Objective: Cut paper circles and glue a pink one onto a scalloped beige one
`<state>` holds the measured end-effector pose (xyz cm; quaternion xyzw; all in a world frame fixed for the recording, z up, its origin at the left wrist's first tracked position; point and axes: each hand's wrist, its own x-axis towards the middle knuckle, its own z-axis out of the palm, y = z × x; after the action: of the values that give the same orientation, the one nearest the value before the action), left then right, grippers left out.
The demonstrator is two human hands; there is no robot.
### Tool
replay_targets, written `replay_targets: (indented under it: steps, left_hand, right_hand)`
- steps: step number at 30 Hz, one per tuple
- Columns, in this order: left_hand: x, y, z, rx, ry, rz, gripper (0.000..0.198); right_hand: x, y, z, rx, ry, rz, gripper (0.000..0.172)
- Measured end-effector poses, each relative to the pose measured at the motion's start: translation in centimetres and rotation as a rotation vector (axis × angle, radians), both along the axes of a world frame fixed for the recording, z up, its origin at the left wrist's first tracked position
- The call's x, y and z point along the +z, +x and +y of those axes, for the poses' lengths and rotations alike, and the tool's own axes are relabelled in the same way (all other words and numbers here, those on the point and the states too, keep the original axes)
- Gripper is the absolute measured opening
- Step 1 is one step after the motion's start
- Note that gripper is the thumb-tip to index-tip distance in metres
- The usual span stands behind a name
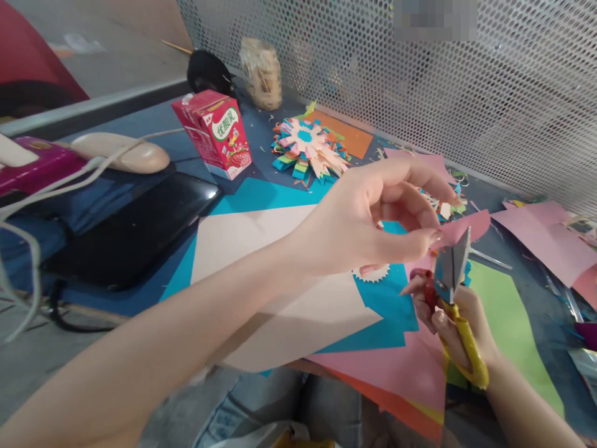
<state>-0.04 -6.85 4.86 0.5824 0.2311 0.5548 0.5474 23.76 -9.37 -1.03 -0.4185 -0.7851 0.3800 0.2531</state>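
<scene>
Between the thumb and fingers of my left hand (368, 218) is a small pink paper piece (473, 225), which sticks out to the right. My right hand (459, 330) is closed on scissors (471, 351) with yellow and red handles. Their blades point up, slightly parted, and overlap the pink piece in view. Below my left hand lie a large pale sheet (280, 298) and blue paper (373, 336). A round, notch-edged pale piece (375, 272) rests on the blue paper, partly hidden by my left hand. Behind it sits a layered, fringed paper flower (305, 140) with a blue centre.
A red drink carton (224, 137), a black phone (135, 230), a mouse (124, 152) and cables are on the left. A jar (262, 74) stands by the perforated metal screen (466, 87). Green paper (513, 330), pink sheets (550, 239) and scraps lie on the right.
</scene>
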Motion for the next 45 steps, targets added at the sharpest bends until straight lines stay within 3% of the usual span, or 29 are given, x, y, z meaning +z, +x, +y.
replay_targets:
  steps: [6, 12, 21, 45]
  left_hand:
    - [0.27, 0.11, -0.16, 0.030, -0.006, 0.010, 0.020]
    - [0.14, 0.13, -0.04, 0.154, 0.084, 0.078, 0.019]
    - [0.13, 0.11, -0.34, 0.096, -0.052, 0.093, 0.020]
    - [-0.12, 0.43, -0.27, 0.047, -0.077, 0.048, 0.018]
  right_hand:
    - [-0.15, -0.04, 0.02, -0.018, -0.002, 0.004, 0.037]
    - [-0.38, 0.02, -0.09, -0.014, -0.012, 0.043, 0.030]
    - [-0.12, 0.12, -0.12, 0.014, -0.048, 0.048, 0.028]
    - [-0.56, -0.18, 0.04, -0.019, 0.045, 0.046, 0.029]
